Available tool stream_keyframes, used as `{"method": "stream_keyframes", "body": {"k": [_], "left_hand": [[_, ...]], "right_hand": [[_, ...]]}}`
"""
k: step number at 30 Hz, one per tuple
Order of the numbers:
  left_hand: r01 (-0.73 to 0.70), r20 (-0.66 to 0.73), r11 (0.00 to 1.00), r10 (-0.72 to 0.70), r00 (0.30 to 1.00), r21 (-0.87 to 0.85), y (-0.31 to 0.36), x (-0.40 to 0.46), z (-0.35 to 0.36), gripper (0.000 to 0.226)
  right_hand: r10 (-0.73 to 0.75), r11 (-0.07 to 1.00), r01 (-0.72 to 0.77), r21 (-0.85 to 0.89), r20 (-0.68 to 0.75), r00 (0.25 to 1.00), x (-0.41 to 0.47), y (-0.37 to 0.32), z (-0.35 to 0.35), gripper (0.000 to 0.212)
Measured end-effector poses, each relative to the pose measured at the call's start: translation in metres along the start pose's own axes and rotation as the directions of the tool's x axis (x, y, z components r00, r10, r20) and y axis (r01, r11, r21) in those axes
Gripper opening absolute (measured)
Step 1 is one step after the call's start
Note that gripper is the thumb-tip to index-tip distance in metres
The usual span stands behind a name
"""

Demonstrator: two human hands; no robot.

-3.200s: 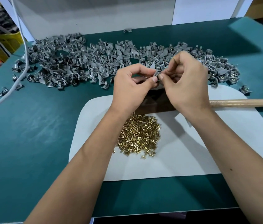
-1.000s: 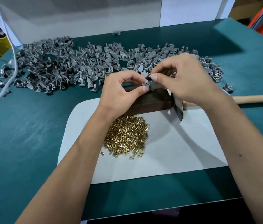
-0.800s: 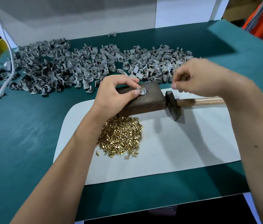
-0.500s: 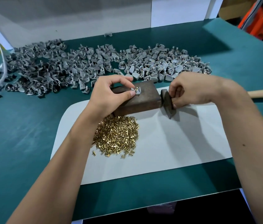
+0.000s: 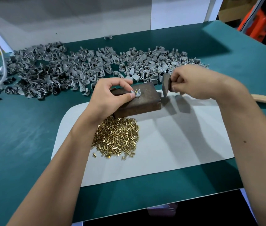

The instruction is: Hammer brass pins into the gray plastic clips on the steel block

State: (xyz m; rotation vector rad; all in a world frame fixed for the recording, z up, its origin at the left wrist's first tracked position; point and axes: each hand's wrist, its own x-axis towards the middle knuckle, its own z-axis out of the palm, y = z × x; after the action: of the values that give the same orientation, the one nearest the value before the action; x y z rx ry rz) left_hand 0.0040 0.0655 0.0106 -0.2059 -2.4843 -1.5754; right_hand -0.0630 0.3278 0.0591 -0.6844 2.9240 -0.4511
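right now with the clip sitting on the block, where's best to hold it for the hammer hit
Pinch the gray clip low at its left end, coming from the left as the left hand does. The brass pin stands upright mid-clip, and the hammer head is on the right.

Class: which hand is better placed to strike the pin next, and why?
The right hand: it grips the hammer raised beside the steel block, while the left hand pinches the clip.

Gray clips (image 5: 96, 66), brass-gold pins (image 5: 117, 137), dark brown block (image 5: 138, 101), teal table (image 5: 22, 136).
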Motion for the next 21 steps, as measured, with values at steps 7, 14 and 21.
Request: {"method": "stream_keyframes", "body": {"k": [7,14,21], "left_hand": [[0.032,-0.010,0.999,-0.032,0.999,0.001,0.003,0.000,0.001,0.008],[0.056,-0.016,0.998,-0.056,0.998,-0.029,0.006,-0.001,0.001,0.008],[0.077,-0.024,0.996,-0.078,0.997,-0.038,0.008,-0.001,0.002,0.008]], "right_hand": [[-0.095,0.953,0.164,0.255,-0.265,0.960,-0.010,-0.031,-0.010,0.016],[-0.166,0.980,0.182,0.081,-0.173,0.971,-0.015,-0.064,0.001,0.041],[-0.153,0.986,0.168,0.020,-0.320,0.935,-0.018,-0.069,0.007,0.028]]}}
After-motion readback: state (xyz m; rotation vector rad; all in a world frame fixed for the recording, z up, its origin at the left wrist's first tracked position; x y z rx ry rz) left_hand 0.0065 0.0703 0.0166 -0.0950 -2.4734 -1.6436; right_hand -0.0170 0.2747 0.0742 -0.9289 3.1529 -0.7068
